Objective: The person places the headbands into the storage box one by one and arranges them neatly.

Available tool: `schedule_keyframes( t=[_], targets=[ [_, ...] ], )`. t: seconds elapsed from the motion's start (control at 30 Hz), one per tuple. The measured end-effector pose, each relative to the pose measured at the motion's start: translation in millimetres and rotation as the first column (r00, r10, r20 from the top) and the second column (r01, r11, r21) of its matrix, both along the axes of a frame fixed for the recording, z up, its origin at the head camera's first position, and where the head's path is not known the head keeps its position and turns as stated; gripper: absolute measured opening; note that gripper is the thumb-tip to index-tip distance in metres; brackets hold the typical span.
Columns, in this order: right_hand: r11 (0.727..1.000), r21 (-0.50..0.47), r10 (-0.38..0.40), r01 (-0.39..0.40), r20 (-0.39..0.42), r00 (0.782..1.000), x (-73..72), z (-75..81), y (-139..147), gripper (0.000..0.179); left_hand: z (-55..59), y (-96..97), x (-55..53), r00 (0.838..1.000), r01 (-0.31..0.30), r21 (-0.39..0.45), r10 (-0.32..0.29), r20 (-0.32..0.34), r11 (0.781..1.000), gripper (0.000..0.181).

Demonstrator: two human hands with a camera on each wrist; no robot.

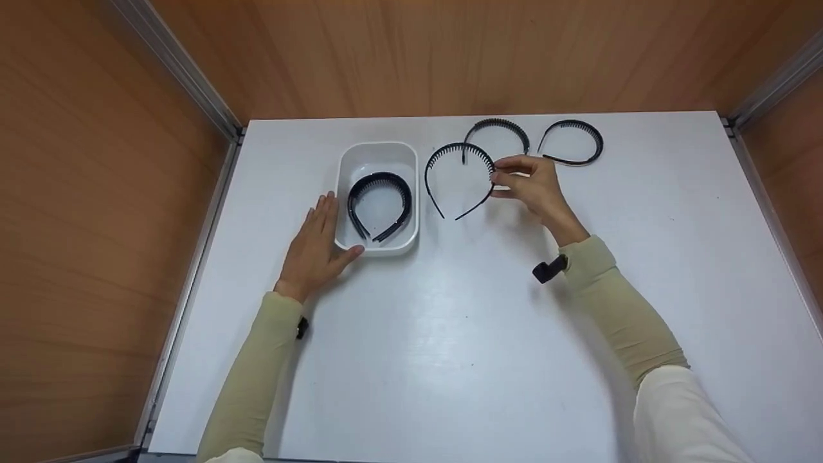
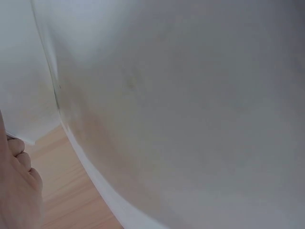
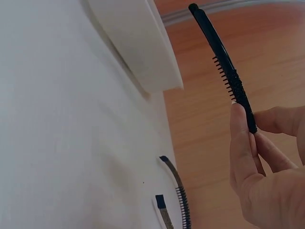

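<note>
My right hand (image 1: 532, 186) pinches a black toothed headband (image 1: 458, 146) by its right side, holding it just right of a white plastic container (image 1: 377, 251). In the right wrist view that headband (image 3: 220, 50) is seen edge-on, with thumb and fingertips on its lower end. Inside the container lie black headbands (image 1: 353, 204), overlapping so that I cannot tell how many. My left hand (image 1: 311, 251) rests against the container's left wall, fingers straight and thumb at the front corner. The container wall (image 2: 190, 105) fills most of the left wrist view.
Behind the right hand, two more black headbands lie on the white table (image 1: 450, 360): a toothed one (image 1: 499, 122) partly overlapped by the held headband, and another (image 1: 600, 143) farther right. Wood-patterned panels (image 1: 450, 58) stand behind the table and at both sides.
</note>
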State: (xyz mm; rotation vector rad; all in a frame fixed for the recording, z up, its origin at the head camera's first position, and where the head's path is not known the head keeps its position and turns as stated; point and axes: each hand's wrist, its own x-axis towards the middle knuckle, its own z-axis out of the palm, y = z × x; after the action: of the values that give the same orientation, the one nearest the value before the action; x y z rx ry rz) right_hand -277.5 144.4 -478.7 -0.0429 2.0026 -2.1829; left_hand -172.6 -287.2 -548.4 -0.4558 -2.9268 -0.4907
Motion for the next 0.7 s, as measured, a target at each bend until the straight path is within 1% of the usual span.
schedule_keyframes(
  t=[0.13,0.37,0.5,0.7],
  targets=[
    [1.000,0.018,0.012,-0.012,-0.010,1.000,0.8,1.4,-7.7,0.026,0.9,0.2,-0.2,1.000,-0.002,-0.011,0.002,0.012,1.000,0.108],
    [0.999,-0.036,0.023,-0.023,-0.002,1.000,0.7,6.0,-19.9,0.028,0.9,0.4,0.6,1.000,-0.002,0.004,0.002,0.004,1.000,0.109],
    [0.999,-0.031,0.037,-0.037,-0.006,0.999,-0.2,7.4,-27.0,0.029,0.3,0.4,1.2,1.000,0.000,0.009,0.000,-0.003,1.000,0.110],
    [0.997,-0.053,0.048,-0.048,-0.009,0.999,-1.0,8.6,-36.8,0.025,0.8,0.6,0.2,1.000,-0.003,0.002,0.003,0.008,1.000,0.109]
  ],
)
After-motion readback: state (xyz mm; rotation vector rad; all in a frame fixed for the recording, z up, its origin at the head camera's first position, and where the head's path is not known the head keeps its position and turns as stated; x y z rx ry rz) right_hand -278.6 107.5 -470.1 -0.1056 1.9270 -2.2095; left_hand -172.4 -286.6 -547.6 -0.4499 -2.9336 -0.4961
